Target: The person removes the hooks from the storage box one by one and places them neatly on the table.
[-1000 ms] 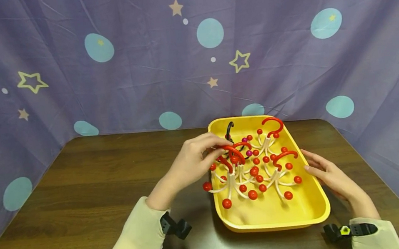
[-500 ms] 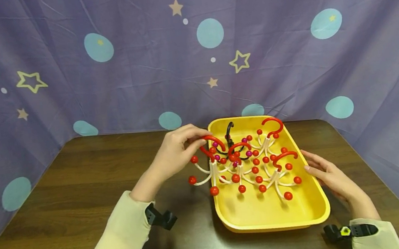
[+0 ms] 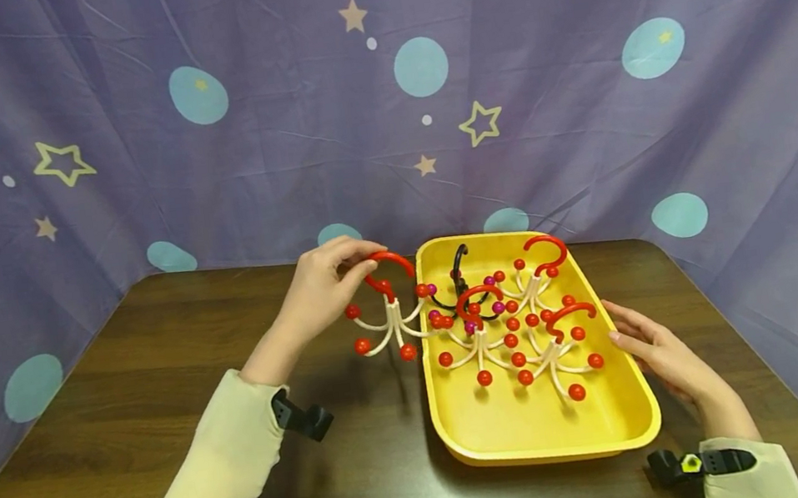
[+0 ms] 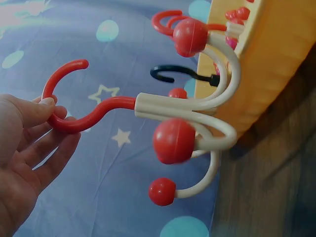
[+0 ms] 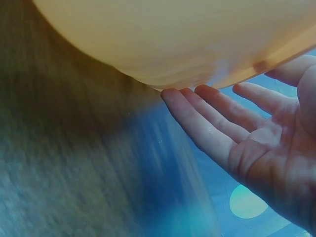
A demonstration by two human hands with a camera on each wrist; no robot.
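Note:
My left hand [image 3: 318, 297] pinches the red hook of a multi-arm hanger [image 3: 394, 310] between thumb and fingers. It hangs upright over the table, just left of the yellow tray [image 3: 537, 433], its white curved arms tipped with red balls. In the left wrist view, the thumb presses on the hook [image 4: 74, 126] and the fingers lie behind it. My right hand [image 3: 659, 358] is at the tray's right side; in the right wrist view its extended fingers [image 5: 197, 121] meet the tray's outer wall [image 5: 163, 44]. Inside the tray stand other red-and-white hangers [image 3: 481, 339] and a black hanger [image 3: 458, 275] with purple balls.
The tray sits on the right part of a dark wooden table [image 3: 124, 403]. A purple curtain [image 3: 277, 130] with stars and blue ovals surrounds the table's back and sides. Dark camera mounts [image 3: 303, 417] are strapped at both wrists.
The left hand has carried the hanger leftward, out from above the tray, past its left rim to over the table. The right hand and the tray have stayed in place.

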